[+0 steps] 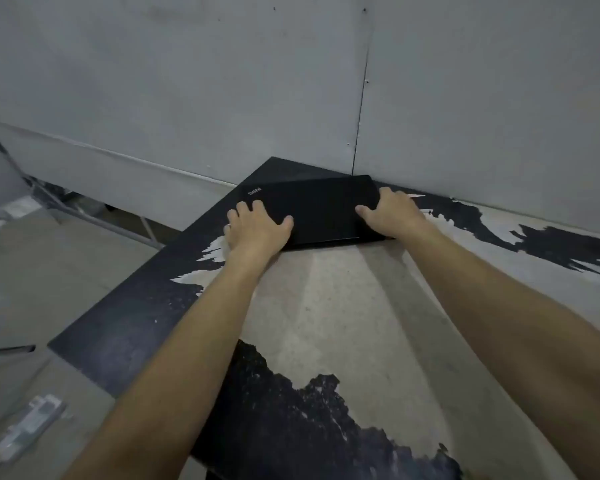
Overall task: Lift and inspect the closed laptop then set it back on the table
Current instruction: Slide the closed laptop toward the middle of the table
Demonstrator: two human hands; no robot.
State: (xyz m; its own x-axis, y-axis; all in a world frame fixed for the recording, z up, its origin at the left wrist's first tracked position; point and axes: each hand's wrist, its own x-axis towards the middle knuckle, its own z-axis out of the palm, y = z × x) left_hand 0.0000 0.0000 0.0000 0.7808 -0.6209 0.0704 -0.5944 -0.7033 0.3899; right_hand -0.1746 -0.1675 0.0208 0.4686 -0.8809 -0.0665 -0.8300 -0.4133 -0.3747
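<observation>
A closed black laptop (321, 209) lies flat at the far corner of a worn black table (326, 299), lid up, with a small logo at its far left corner. My left hand (257, 228) rests on the laptop's left edge, fingers spread over the lid and thumb on top. My right hand (394, 211) holds the right edge, thumb on the lid and fingers curled around the side. Both forearms reach forward across the table. The laptop's underside is hidden.
Grey wall panels (222, 81) meet in a corner right behind the laptop. The table's left edge drops to a grey floor (32, 289). A pale power strip (28, 427) lies on the floor at lower left, and metal frame bars (84, 213) run at mid left.
</observation>
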